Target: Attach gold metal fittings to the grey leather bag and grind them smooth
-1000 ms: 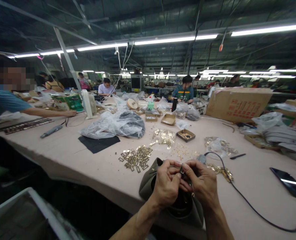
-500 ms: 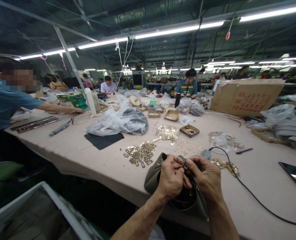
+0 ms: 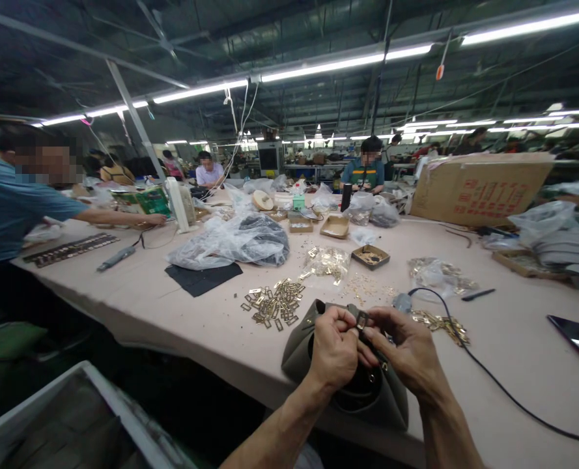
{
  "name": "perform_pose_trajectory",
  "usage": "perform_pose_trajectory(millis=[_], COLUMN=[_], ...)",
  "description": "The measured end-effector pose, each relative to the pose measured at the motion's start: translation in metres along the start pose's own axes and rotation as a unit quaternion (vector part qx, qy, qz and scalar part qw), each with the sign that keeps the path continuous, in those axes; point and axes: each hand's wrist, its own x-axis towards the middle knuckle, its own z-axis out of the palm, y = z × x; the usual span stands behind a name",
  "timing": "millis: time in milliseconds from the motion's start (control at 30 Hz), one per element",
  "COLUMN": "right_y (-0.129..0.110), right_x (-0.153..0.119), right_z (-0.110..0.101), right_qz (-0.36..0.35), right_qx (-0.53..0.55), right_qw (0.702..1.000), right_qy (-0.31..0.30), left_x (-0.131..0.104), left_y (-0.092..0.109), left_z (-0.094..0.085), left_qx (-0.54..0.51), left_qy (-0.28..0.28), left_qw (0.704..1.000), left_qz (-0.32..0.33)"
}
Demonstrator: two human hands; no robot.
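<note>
A grey-olive handbag [image 3: 301, 348] rests at the table's front edge, its mouth towards me, with small gold fittings inside the rim. My left hand [image 3: 335, 348] is closed in a pinch on the bag's upper edge, at a narrow strap tab. A small rectangular metal frame [image 3: 362, 320] sits on that tab between my two hands. With thumb and forefinger, my right hand [image 3: 406, 345] grips at the frame's right side; the exact contact is partly hidden by the fingers. Loose rectangular gold frames [image 3: 274, 305] lie in a heap left of the bag.
A bag of gold parts [image 3: 325, 262] and a small tray [image 3: 370, 256] lie beyond my hands. A black cable [image 3: 494, 384] crosses the right side, near a phone [image 3: 577, 335]. A white bin [image 3: 81, 384] stands lower left. At far left a co-worker's arm [image 3: 118, 218] reaches over the table.
My right thumb has shifted down and off the metal frame's face, so the frame now shows more plainly. My left hand keeps nearly the same grip on the handbag.
</note>
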Motion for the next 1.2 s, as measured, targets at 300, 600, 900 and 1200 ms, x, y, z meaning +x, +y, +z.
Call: perform_pose_trajectory(millis=[300, 600, 900, 1200], right_y=[-0.003, 0.006, 0.013, 0.023], right_x=[0.001, 0.000, 0.000, -0.003], right_z=[0.001, 0.008, 0.005, 0.002], right_qz=[-0.046, -0.023, 0.024, 0.029], right_qx=[-0.065, -0.049, 0.004, 0.045], right_qw=[0.997, 0.998, 0.999, 0.998], right_qy=[0.017, 0.038, 0.034, 0.021], left_x=[0.002, 0.003, 0.006, 0.006], left_y=[0.000, 0.001, -0.006, -0.008], left_z=[0.001, 0.003, 0.002, -0.001], left_qx=[0.057, 0.076, 0.062, 0.040], left_qy=[0.028, 0.017, 0.021, -0.015], left_qw=[0.998, 0.997, 0.998, 0.999], left_qz=[0.007, -0.002, -0.026, -0.025])
